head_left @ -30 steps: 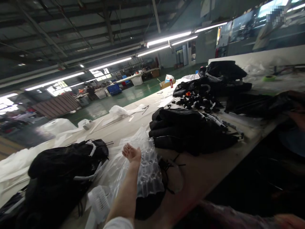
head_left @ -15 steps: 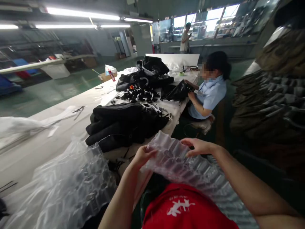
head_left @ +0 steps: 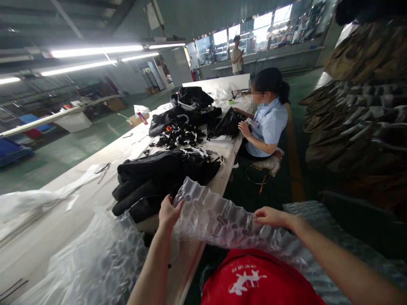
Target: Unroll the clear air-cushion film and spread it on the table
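Observation:
A long strip of clear air-cushion wrap (head_left: pixel 219 212) stretches across in front of my red top, its far end trailing down to the right. My left hand (head_left: pixel 170 214) pinches the strip's left end above the table's edge. Further along, my right hand (head_left: pixel 269 217) is closed on the upper edge of the same strip. Just beyond my left hand lies a stack of black padded bags (head_left: pixel 152 173). A heap of clear air-cushion wrap (head_left: pixel 104 254) sits on the table to the left of my left forearm.
A co-worker (head_left: pixel 267 118) sits at the table's right side handling a black bag (head_left: pixel 225 125). Small black parts (head_left: pixel 181 136) lie mid-table (head_left: pixel 124 148). Scissors (head_left: pixel 103 168) rest at the left. Brown bags (head_left: pixel 337 140) are piled at the right; another person (head_left: pixel 237 57) stands far back.
My left hand has moved left, drawing the strip's end along and stretching it flatter. My right hand has closed on the upper edge, its fingers earlier spread apart. The view has shifted slightly.

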The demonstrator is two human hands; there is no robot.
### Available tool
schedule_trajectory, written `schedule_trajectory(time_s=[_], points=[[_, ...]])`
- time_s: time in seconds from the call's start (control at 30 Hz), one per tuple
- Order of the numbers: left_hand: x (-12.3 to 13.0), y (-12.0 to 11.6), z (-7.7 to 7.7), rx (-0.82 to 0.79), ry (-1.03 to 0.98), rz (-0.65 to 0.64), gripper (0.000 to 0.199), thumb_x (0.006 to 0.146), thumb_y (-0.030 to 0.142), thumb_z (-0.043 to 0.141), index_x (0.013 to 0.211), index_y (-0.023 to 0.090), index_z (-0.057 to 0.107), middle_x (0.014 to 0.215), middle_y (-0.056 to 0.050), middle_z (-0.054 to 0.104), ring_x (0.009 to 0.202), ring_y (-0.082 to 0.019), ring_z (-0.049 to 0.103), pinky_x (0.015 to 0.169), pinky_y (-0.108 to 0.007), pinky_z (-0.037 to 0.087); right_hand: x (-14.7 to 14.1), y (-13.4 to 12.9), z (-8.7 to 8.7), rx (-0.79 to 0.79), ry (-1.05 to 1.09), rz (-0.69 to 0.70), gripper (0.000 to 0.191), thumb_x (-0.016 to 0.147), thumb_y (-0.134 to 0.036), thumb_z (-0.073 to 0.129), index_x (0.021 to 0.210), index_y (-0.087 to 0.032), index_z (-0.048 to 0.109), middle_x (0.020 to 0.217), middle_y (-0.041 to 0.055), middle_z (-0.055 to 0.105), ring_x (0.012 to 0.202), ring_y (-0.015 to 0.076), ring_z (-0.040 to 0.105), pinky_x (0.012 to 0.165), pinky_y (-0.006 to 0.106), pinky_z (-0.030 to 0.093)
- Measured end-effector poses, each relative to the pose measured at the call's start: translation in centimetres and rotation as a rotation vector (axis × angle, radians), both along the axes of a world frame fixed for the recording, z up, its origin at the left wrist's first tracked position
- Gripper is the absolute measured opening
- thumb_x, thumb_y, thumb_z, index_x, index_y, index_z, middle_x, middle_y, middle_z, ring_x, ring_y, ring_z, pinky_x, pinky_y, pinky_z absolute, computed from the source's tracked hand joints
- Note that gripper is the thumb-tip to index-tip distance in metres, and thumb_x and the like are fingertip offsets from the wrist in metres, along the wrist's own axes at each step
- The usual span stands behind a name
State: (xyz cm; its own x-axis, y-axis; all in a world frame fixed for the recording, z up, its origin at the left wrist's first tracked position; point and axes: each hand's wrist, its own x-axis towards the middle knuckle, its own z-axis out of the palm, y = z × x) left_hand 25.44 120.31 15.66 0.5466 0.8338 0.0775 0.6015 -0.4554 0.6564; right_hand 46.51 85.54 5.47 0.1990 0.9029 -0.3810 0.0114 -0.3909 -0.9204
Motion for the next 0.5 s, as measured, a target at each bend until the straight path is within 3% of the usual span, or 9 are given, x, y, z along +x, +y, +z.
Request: schedule_trajectory(time_s=[0.03, 0.07, 0.1, 0.2, 0.23, 0.3, 0.37, 0.5], points=[[0.8, -1.9, 0.7, 0.206, -0.037, -0.001, 0.072, 0.073, 0.046, 0.065, 0.131, 0.007, 0.048, 0.134, -0.021, 0.051, 0.127, -0.036, 0.045, 0.104, -0.047, 0.038, -0.4, 0.3, 0.0, 0.005, -0.027, -0.013, 0.034, 0.078, -0.045, 0.063, 0.085, -0.012, 0.067, 0.076, 0.0033, 0.064, 0.069, 0.0143, 0.055, 0.067, 0.026, 0.042], [1.7, -4.3, 1.2, 0.372, -0.083, -0.086, 0.075, 0.077, 0.045, 0.062, 0.139, 0.009, 0.041, 0.145, -0.02, 0.04, 0.136, -0.034, 0.035, 0.111, -0.048, 0.031, -0.9, 0.6, 0.0, 0.008, -0.056, -0.021, 0.031, 0.078, -0.043, 0.061, 0.084, -0.013, 0.067, 0.077, 0.0031, 0.064, 0.07, 0.0146, 0.055, 0.067, 0.026, 0.042], [2.7, -7.0, 1.5, 0.457, -0.106, -0.256, 0.072, 0.08, 0.044, 0.06, 0.141, 0.013, 0.039, 0.149, -0.017, 0.036, 0.138, -0.031, 0.031, 0.114, -0.046, 0.027, -1.4, 0.8, 0.0, 0.009, -0.082, -0.021, 0.029, 0.079, -0.041, 0.059, 0.083, -0.014, 0.067, 0.077, 0.003, 0.064, 0.071, 0.0151, 0.055, 0.068, 0.026, 0.042], [5.5, -14.9, 0.4, 0.426, 0.062, -0.959, 0.069, 0.073, 0.047, 0.068, 0.134, 0.021, 0.049, 0.138, -0.011, 0.051, 0.129, -0.029, 0.045, 0.117, -0.045, 0.024, -3.0, 1.1, 0.0, 0.03, -0.147, 0.012, 0.029, 0.081, -0.042, 0.055, 0.081, -0.015, 0.065, 0.077, 0.0029, 0.064, 0.073, 0.0167, 0.056, 0.07, 0.027, 0.043], [6.3, -17.0, -0.4, 0.396, 0.178, -1.1, 0.063, 0.071, 0.045, 0.07, 0.126, 0.019, 0.057, 0.124, -0.013, 0.061, 0.118, -0.029, 0.054, 0.114, -0.045, 0.028, -3.5, 1.1, -0.1, 0.039, -0.17, 0.025, 0.031, 0.081, -0.044, 0.054, 0.079, -0.015, 0.064, 0.077, 0.0031, 0.064, 0.073, 0.0171, 0.056, 0.069, 0.027, 0.043], [7.7, -19.6, -2.3, 0.345, 0.479, -1.218, 0.039, 0.075, 0.042, 0.065, 0.103, 0.015, 0.069, 0.097, -0.014, 0.07, 0.094, -0.028, 0.066, 0.1, -0.045, 0.043, -4.2, 0.7, -0.3, 0.046, -0.238, 0.034, 0.034, 0.083, -0.046, 0.05, 0.077, -0.015, 0.064, 0.075, 0.0036, 0.063, 0.072, 0.0173, 0.055, 0.066, 0.027, 0.041], [8.4, -20.4, -3.9, 0.313, 0.701, -1.231, 0.034, 0.082, 0.042, 0.053, 0.088, 0.014, 0.073, 0.085, -0.015, 0.071, 0.081, -0.028, 0.067, 0.077, -0.039, 0.051, -4.6, 0.0, -0.4, 0.031, -0.323, 0.019, 0.036, 0.086, -0.045, 0.046, 0.077, -0.015, 0.063, 0.074, 0.0039, 0.062, 0.071, 0.0172, 0.054, 0.064, 0.027, 0.039], [8.7, -19.0, -4.2, 0.249, 0.821, -1.275, 0.035, 0.082, 0.038, 0.049, 0.089, 0.016, 0.074, 0.082, -0.011, 0.071, 0.072, -0.022, 0.064, 0.056, -0.027, 0.042, -5.1, -1.1, -0.2, 0.007, -0.409, -0.018, 0.035, 0.087, -0.041, 0.043, 0.076, -0.014, 0.062, 0.073, 0.0038, 0.061, 0.07, 0.016, 0.053, 0.063, 0.026, 0.036]])
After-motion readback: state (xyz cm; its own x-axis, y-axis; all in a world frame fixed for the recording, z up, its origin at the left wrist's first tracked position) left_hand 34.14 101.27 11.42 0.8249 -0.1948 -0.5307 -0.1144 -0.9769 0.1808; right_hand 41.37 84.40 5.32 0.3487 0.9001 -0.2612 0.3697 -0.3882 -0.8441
